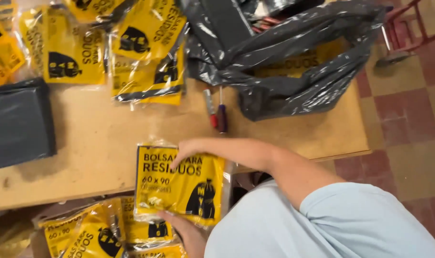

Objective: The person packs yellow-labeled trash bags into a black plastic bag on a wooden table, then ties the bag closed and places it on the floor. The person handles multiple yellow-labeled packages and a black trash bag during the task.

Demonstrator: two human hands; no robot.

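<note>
A flat yellow-and-black packet in clear plastic (pixel 179 184) hangs at the front edge of the wooden table (pixel 98 148). My right hand (pixel 188 148) grips its top edge, the bare arm reaching in from a light blue sleeve at the right. My left hand (pixel 186 233) holds the packet's bottom edge from below and is partly hidden by it. Just beneath lie more yellow packets of the same kind (pixel 91 233), stacked below the table's edge.
Several yellow packets (pixel 74 48) lie along the table's far side. A folded grey stack of bags (pixel 19 122) sits at the left, and a large crumpled black plastic bag (pixel 294 57) at the far right. Two pens or screwdrivers (pixel 217 112) lie mid-table. Red tiled floor (pixel 408 119) at right.
</note>
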